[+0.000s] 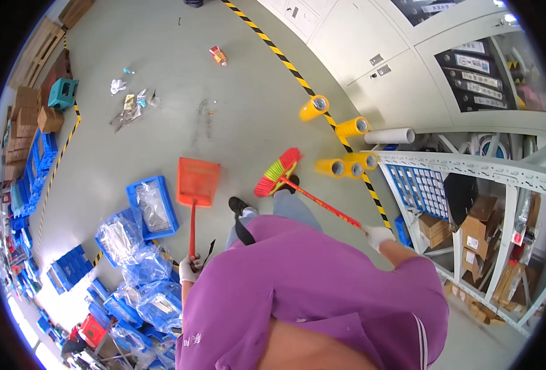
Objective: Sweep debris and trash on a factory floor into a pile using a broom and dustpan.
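Observation:
My left hand [190, 269], in a white glove, is closed round the long red handle of an orange-red dustpan [199, 179]. The dustpan's pan lies ahead of me on the left. A white glove also covers my right hand [379, 237], which grips the end of the red stick of a broom [278, 172]. Its head, with red and yellow-green bristles, is in front of my feet, to the right of the dustpan. Farther ahead on the grey floor lie a pile of litter and dirt [130, 111], white crumpled paper [117, 86] and a red-and-yellow packet [218, 55].
Yellow rolls [330, 167] stand along the black-and-yellow floor tape [285, 62] on the right, before white cabinets [384, 80] and a metal shelf [470, 161]. Blue trays [153, 206] and clear plastic bags [152, 265] crowd my left side. Cardboard boxes [50, 119] stand far left.

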The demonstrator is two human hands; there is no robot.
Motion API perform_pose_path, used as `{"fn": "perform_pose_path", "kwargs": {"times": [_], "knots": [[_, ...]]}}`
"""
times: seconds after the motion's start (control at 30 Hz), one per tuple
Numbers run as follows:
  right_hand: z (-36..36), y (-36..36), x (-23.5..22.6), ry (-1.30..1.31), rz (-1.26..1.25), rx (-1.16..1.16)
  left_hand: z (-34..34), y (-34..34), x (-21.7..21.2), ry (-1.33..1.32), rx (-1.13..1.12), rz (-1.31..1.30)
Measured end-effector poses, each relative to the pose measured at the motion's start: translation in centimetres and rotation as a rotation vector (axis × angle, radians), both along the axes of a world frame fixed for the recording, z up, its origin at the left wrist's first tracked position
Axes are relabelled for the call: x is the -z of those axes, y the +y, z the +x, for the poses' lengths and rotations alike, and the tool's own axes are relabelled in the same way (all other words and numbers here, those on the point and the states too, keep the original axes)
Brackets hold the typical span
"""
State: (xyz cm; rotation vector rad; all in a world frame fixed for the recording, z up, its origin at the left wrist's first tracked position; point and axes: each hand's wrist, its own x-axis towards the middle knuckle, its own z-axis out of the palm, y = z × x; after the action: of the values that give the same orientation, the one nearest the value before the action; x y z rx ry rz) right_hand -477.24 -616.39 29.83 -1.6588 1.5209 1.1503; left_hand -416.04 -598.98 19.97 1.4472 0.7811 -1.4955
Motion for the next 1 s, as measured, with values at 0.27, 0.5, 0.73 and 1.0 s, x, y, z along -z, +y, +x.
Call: {"fn": "perform_pose_path", "kwargs": {"times": [0.27, 0.5, 0.73, 1.0], "knots": [[5.7, -12.8, 11.2, -0.272, -0.153, -0.105, -6.0, -1.4, -3.3, -0.123, -0.012, -0.010], [24.8, -26.6, 17.4, -0.459, -0.212, 0.023, -9.3, -4.2, -4.7, -0.045, -0.265, 0.043], [12.5, -24.9, 10.9, -0.622, -0.196, -0.039, -9.9, -9.7, -5.2, -0.023, -0.417, 0.046], [-4.5, -18.3, 3.4, -0.236, -0.057, -0.026, -8.8, -14.1, -4.4, -0.105, -0.354, 0.076]]}}
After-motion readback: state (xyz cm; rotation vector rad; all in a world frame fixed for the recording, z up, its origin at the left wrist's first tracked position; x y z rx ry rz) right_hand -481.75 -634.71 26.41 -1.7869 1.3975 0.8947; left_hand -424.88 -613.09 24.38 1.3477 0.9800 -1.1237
